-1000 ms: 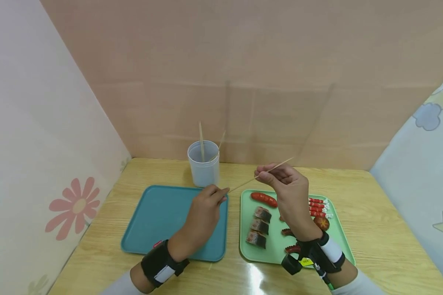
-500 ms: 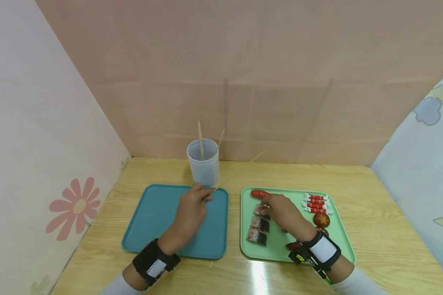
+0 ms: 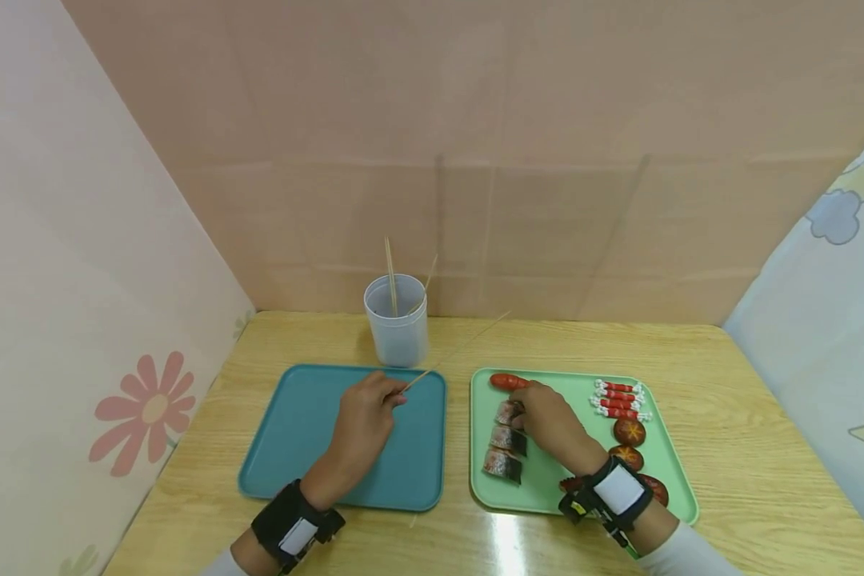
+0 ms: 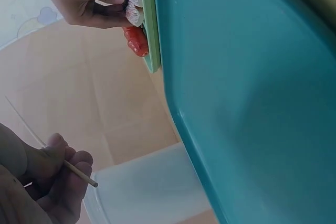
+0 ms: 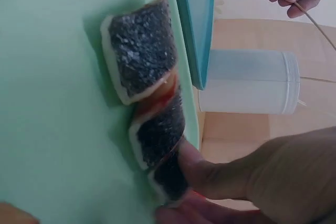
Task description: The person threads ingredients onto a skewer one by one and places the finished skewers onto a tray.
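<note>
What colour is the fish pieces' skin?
Mottled dark grey on the fish pieces, shown best in the right wrist view.

Worktop (image 3: 778, 448) is wood-grained and kinda glossy, tub (image 3: 401, 340) near its back edge is cloudy smooth plastic. Blue tray (image 3: 295, 416) and green tray (image 3: 540, 484) look like smooth plastic too. Held stick (image 4: 81, 173) looks like matt wood, fish chunks (image 5: 160, 132) by the green tray's left edge have rough-ish, shiny skin.

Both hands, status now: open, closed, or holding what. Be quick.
Left hand: holding a thin skewer.
Right hand: pinching the fish-like piece nearest the red sausage, on the green tray.
</note>
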`<state>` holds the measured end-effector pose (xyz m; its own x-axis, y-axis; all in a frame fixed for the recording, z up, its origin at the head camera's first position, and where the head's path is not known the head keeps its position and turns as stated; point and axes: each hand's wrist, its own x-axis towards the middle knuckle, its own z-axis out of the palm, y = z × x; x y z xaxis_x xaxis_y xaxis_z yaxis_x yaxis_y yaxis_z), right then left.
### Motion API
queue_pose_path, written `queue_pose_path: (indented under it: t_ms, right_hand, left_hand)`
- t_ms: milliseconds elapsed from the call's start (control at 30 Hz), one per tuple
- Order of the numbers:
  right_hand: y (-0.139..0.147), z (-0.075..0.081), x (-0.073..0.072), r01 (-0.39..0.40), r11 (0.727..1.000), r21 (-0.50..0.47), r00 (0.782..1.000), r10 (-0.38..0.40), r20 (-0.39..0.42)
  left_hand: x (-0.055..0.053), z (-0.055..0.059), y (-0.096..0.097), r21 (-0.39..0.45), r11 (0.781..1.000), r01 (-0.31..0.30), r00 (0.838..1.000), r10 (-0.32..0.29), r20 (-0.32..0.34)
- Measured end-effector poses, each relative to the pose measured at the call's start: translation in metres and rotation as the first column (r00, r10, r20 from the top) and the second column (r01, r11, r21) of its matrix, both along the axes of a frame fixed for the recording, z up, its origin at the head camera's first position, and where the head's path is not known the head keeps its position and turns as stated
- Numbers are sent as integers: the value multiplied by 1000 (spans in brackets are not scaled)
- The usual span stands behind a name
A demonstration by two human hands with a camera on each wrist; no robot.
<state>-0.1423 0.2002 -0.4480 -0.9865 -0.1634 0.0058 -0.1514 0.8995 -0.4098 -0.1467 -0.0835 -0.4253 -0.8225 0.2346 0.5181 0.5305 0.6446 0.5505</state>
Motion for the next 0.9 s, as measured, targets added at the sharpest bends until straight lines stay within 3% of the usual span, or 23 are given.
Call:
queue_pose_path:
  t_ms: [133,233,300,367,433,467,567,600,633,667,733,800,900]
  right_hand:
    - [0,1,2,22,1000,-10,999,-22,-45]
    - [3,10,3,28,997,-73,999,-31,-40]
    - [7,22,1,33,988,-152,999,-38,-34]
    - [12,36,-2,59,955,-289,998,-61,2]
    - [18,53,-5,88,866,-492,996,-62,69]
    - [21,62,-6,109,796,-595,993,-56,107]
    - [29,82,-7,156,545,-824,983,-3,184]
    - [31,87,-7,157,473,-867,982,21,189]
    - [32,90,-6,149,429,-891,982,38,183]
    - [33,93,-6,143,390,-910,982,56,178]
    - [34,96,-4,135,342,-930,982,76,171]
    - [34,98,-3,134,324,-937,982,84,170]
    - [34,97,-2,142,329,-934,982,73,176]
  left_hand:
    - [1,1,0,-4,1000,-14,1000,14,-13]
    - [1,1,1,-8,1000,-22,999,22,-23]
    - [1,2,1,-8,1000,-23,999,22,-28]
    - [1,2,1,-13,1000,-20,999,20,-37]
    - [1,1,2,-22,1000,-18,999,17,-50]
    - [1,1,2,-25,1000,-15,998,14,-59]
    - [1,1,3,-33,999,-10,997,7,-83]
    - [2,1,4,-35,999,-11,996,8,-88]
    - [2,0,4,-36,999,-10,996,7,-89]
    - [2,0,4,-36,999,-10,996,6,-91]
    - [2,1,4,-38,999,-11,996,8,-89]
    - [2,2,5,-41,999,-11,996,8,-89]
    - [2,2,4,-41,999,-11,996,8,-85]
